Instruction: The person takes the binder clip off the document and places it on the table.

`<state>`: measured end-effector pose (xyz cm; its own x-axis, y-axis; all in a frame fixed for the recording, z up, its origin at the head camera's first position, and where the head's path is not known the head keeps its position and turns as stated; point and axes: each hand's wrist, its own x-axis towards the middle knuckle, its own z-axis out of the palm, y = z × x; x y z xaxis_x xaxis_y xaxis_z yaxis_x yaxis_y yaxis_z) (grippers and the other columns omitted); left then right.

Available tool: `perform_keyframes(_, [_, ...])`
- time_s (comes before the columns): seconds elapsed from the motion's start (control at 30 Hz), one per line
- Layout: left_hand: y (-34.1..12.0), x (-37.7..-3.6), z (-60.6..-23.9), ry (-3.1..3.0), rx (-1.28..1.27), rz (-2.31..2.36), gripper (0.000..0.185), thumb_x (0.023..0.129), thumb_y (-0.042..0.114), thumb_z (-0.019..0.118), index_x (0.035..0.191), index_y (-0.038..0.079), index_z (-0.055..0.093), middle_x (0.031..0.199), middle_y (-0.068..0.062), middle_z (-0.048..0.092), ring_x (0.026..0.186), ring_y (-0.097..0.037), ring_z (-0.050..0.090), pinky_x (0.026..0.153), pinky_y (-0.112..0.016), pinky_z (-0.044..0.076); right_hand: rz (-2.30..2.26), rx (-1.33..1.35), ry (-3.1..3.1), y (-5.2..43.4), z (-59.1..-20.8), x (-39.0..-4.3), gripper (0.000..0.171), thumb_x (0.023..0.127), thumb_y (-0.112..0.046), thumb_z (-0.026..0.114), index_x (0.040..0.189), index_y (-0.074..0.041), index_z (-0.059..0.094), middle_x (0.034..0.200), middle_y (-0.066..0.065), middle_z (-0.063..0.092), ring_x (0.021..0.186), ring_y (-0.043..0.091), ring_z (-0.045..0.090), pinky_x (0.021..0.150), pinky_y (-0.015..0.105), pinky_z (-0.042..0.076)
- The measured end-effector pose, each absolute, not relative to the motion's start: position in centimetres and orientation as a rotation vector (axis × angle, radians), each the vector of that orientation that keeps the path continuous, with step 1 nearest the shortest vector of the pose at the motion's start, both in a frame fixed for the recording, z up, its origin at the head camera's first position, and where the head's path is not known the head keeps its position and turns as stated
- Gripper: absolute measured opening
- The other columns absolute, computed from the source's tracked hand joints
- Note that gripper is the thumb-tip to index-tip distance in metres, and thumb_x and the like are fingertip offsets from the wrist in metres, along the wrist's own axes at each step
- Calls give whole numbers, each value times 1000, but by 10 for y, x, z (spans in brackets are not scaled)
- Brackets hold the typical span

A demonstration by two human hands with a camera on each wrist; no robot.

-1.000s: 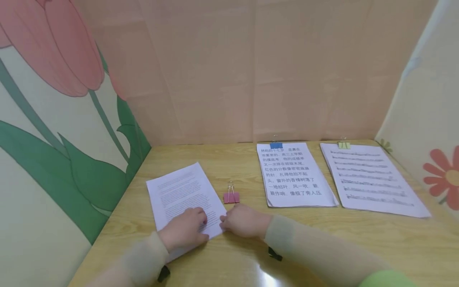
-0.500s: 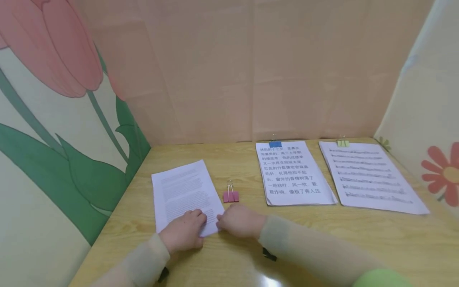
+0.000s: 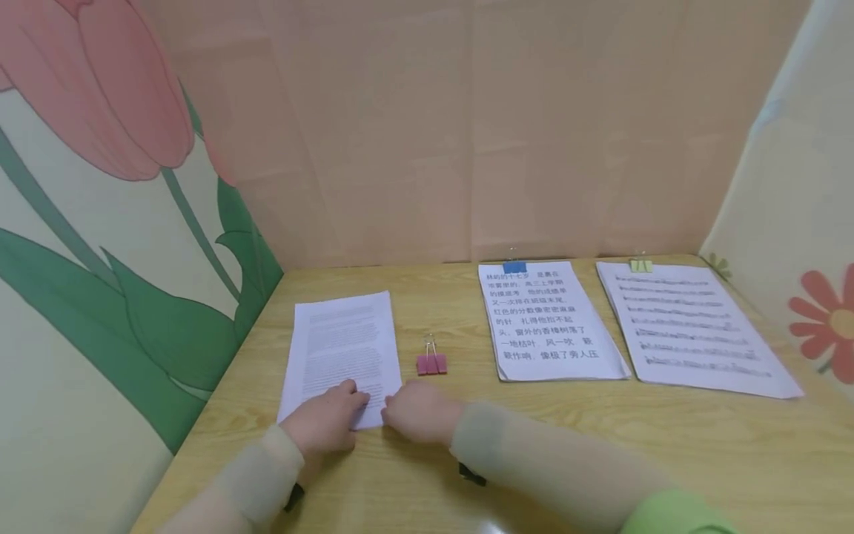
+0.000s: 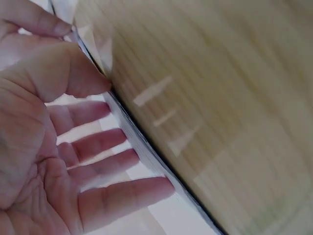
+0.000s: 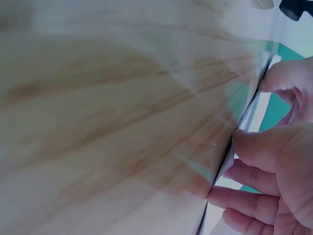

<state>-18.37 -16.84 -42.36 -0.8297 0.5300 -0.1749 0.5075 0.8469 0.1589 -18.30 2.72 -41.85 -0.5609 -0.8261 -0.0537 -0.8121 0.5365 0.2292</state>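
A stack of printed paper [image 3: 343, 334] lies on the left of the table, slightly turned. My left hand [image 3: 325, 421] rests on its near part with fingers fairly straight. In the left wrist view, the left thumb touches the stack's edge [image 4: 146, 147] and the other fingers are spread over the sheets. My right hand [image 3: 422, 412] is at the near right corner. It pinches the sheets there, with thumb and fingertips [image 5: 220, 196] at the edge in the right wrist view. A pink binder clip [image 3: 431, 363] stands just beyond the right hand, handles up, not touching it.
Two more stacks lie at the right: Chinese text [image 3: 543, 326] under a blue binder clip [image 3: 514, 267], and sheet music [image 3: 697, 326] under a yellow one [image 3: 641, 265]. A pinkish curtain [image 3: 373, 148] hangs behind the wooden table [image 3: 567, 415]. Flower-printed panels [image 3: 153, 311] flank both sides.
The printed stack has turned clockwise, its near end shifting left and its far edge becoming more level. Both hands have moved left with it. The pink clip has stayed put.
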Motion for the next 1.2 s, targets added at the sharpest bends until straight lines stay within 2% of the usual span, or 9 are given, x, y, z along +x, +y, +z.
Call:
perform_keyframes(0.17, [-182,-191,-422,2806,745,156,61,69,14,78,127,9,61,108,-3,54,90,-15,58,82,-38,51,-412,1415,-2690,15,-424,-185,19,99,-24,53,95,-21,71,89,-3,71,71,10,62,68,25,47])
perform_keyframes(0.33, [-194,-202,-426,2814,731,140,62,66,12,76,127,12,63,104,2,54,85,-12,54,79,-35,50,-371,1406,-2734,7,-430,-188,21,98,-27,54,112,-21,68,115,0,68,89,16,66,82,29,49])
perform_keyframes(0.4, [-198,-206,-427,2809,709,155,63,65,11,75,127,13,63,104,3,53,83,-11,52,77,-34,49,-336,1411,-2783,6,-432,-190,26,97,-26,55,121,-22,65,126,0,63,102,18,64,91,33,48])
perform_keyframes(0.53, [-205,-214,-428,2800,662,174,62,66,9,74,126,16,64,106,4,54,85,-12,52,79,-35,49,-256,1401,-2889,4,-434,-193,37,97,-23,54,134,-22,56,140,-1,51,126,18,50,105,39,39])
perform_keyframes(0.7, [-213,-223,-428,2811,612,155,61,67,9,74,126,18,64,112,4,55,94,-13,53,87,-37,48,-205,1390,-2896,6,-436,-196,42,96,-21,55,138,-19,53,144,2,48,130,17,46,108,38,36])
perform_keyframes(0.9, [-223,-231,-429,2807,542,138,61,68,10,74,127,20,64,116,5,54,100,-14,53,90,-38,47,-148,1448,-2780,25,-435,-195,40,97,-25,55,136,-16,54,143,4,49,129,22,48,108,39,36])
perform_keyframes(1.1, [-230,-237,-426,2794,489,138,63,69,11,73,130,20,61,130,-2,52,113,-21,52,97,-45,44,-1,1406,-2810,64,-427,-194,42,98,-26,53,138,-13,53,143,7,49,131,27,45,110,43,33])
perform_keyframes(1.2, [-234,-240,-426,2799,487,123,63,70,11,73,131,20,61,133,-4,51,118,-23,51,99,-46,42,92,1339,-2832,94,-420,-199,44,96,-22,57,137,-9,53,141,10,50,129,30,47,109,46,33])
